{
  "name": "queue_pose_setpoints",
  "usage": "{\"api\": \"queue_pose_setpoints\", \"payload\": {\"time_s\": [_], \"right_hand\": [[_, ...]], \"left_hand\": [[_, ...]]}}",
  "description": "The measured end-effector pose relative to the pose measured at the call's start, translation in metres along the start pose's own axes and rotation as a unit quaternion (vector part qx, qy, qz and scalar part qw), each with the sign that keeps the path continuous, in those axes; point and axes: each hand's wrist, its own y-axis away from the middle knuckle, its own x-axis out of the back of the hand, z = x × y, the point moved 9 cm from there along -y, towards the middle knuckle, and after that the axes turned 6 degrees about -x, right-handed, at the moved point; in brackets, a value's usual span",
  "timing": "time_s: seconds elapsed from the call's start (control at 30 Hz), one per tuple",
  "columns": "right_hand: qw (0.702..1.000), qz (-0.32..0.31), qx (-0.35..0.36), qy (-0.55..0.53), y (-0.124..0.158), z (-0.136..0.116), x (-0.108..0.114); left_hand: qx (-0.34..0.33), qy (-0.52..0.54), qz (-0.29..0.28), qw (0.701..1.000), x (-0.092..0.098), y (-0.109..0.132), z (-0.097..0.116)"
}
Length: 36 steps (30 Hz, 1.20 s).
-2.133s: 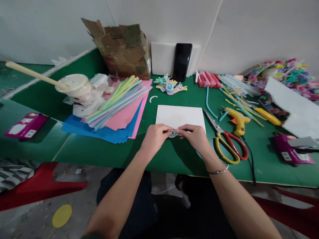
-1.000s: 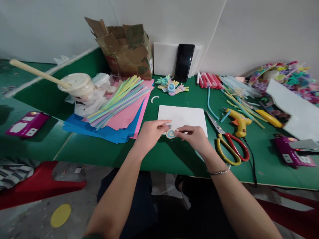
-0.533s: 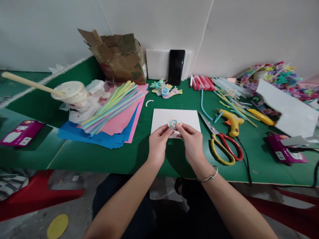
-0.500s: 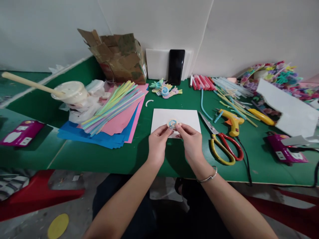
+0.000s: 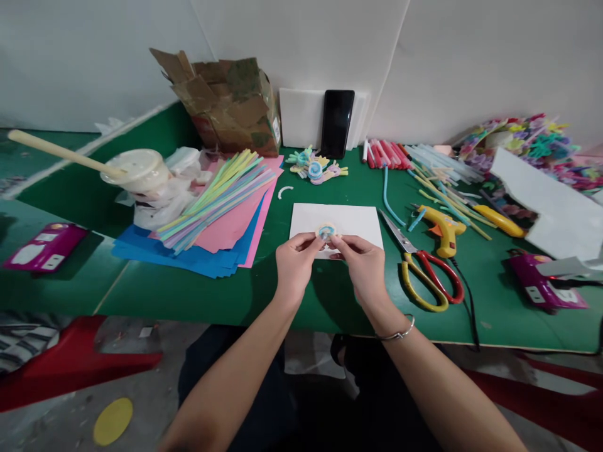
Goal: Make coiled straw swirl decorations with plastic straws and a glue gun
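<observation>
Little disc (image 5: 325,230): blue and cream, up in the fingertips, above the white card (image 5: 355,218). Looks mostly wound into a round already, I'd say, but it hasn't been put down anywhere.
Left hand (image 5: 294,260): thumb and fingers pinched on the disc's left side.
Right hand (image 5: 368,267): same deal on the other side, thumb tip right up near the left one.
Bright cluster (image 5: 315,171): sitting behind the card with a similar blue swirl on it, so at least one like it seems done.
Glue gun (image 5: 443,229) and scissors (image 5: 409,247): both lying to the right of the card, nobody touching them.
Long fuzzy sticks (image 5: 214,201): plenty left in the heap on the coloured paper. How many are needed, no clue.
Under the thumbs: disc's lower edge is covered, so can't tell if the end is fastened.
Flowery pile (image 5: 532,138): partly behind a white board (image 5: 549,204), which runs off the right edge.
</observation>
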Motion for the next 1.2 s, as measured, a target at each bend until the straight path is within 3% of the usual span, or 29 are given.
{"api": "queue_pose_setpoints", "payload": {"time_s": [0.13, 0.37, 0.57, 0.77, 0.97, 1.07, 1.2], "right_hand": [[0.998, -0.037, 0.016, 0.045, -0.001, -0.005, -0.004], [0.979, -0.077, 0.112, 0.154, 0.004, -0.023, -0.011], [0.967, -0.088, 0.134, 0.198, 0.002, -0.025, -0.009], [0.932, -0.107, 0.195, 0.285, 0.006, -0.037, -0.012], [0.915, -0.147, 0.223, 0.302, 0.005, -0.043, -0.014], [0.924, -0.152, 0.209, 0.283, 0.002, -0.042, -0.013], [0.971, -0.108, 0.107, 0.186, -0.004, -0.027, -0.007]], "left_hand": [[-0.010, -0.019, -0.003, 1.000, 0.003, -0.004, 0.000], [-0.023, -0.022, -0.027, 0.999, 0.002, -0.008, 0.000], [-0.019, 0.000, -0.036, 0.999, 0.002, -0.010, -0.002], [-0.012, -0.016, -0.060, 0.998, 0.001, -0.012, -0.002], [-0.004, -0.025, -0.082, 0.996, -0.002, -0.013, -0.005], [-0.005, -0.020, -0.088, 0.996, -0.003, -0.014, -0.008], [0.007, 0.004, -0.064, 0.998, 0.001, -0.015, -0.009]]}}
